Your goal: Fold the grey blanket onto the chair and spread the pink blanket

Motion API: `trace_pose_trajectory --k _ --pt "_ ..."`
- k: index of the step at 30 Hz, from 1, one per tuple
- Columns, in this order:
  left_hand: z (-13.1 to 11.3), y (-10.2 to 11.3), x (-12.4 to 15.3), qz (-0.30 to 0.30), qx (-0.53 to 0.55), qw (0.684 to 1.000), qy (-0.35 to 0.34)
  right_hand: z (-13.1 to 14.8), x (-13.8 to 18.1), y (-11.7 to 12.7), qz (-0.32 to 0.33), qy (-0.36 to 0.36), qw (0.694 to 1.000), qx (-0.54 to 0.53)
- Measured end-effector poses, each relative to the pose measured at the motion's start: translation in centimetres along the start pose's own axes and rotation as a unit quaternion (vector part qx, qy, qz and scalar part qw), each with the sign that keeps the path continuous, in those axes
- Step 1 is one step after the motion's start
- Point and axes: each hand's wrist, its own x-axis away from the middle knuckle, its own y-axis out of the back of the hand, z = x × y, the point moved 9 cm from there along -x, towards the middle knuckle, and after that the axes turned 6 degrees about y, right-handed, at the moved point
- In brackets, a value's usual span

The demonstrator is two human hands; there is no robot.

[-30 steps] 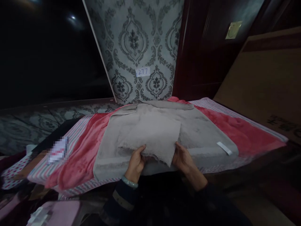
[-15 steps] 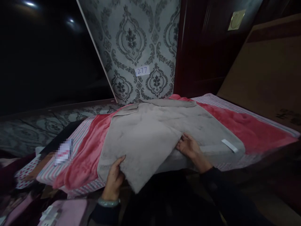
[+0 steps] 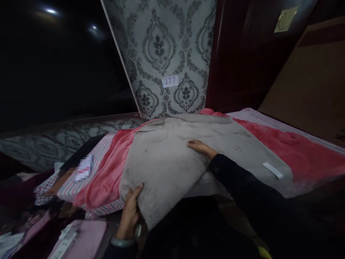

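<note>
A grey plush cloth [image 3: 161,162] lies spread over a red plush blanket [image 3: 115,162], its near left corner hanging down over the front edge. My left hand [image 3: 131,207] grips the cloth's left near edge, thumb on top and fingers underneath. My right hand [image 3: 201,146] rests on the middle of the cloth, fingers stretched out and lying flat, holding nothing. On the cloth's right part is a white tag [image 3: 272,170]. Folded parts of the cloth lie along its far edge.
Under the blanket is a striped sheet [image 3: 68,185]. A dark screen [image 3: 61,64] stands at left, a cardboard box [image 3: 309,82] at right. The patterned wall carries a paper marked 277 [image 3: 170,81]. A white power strip [image 3: 64,244] lies on a pink item [image 3: 91,233] at lower left.
My right hand has let go of the cloth's folded edge and moved up and left onto its middle. My left hand keeps its grip. The whole view has shifted slightly.
</note>
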Motion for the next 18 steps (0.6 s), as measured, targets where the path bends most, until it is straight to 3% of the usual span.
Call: trace_pose_trajectory --k 6,11,14,18 --pt "-0.5 0.4 -0.7 0.005 -0.015 0.999 -0.034 1.1 1.0 -3.9 0.054 0.022 0.997 -0.051" --pt "-3.0 0.0 -1.7 0.042 -0.043 0.997 -0.057 2.8 3.0 -3.0 0.049 0.024 0.997 -0.061" --pt "-5.8 -2.1 -2.0 0.089 -0.074 0.993 -0.031 4.5 4.8 -1.3 0.057 0.017 0.994 -0.091" --pt "-10.7 -8.0 -2.5 0.198 -0.106 0.974 -0.017 6.5 7.6 2.2 0.048 0.026 0.991 -0.121"
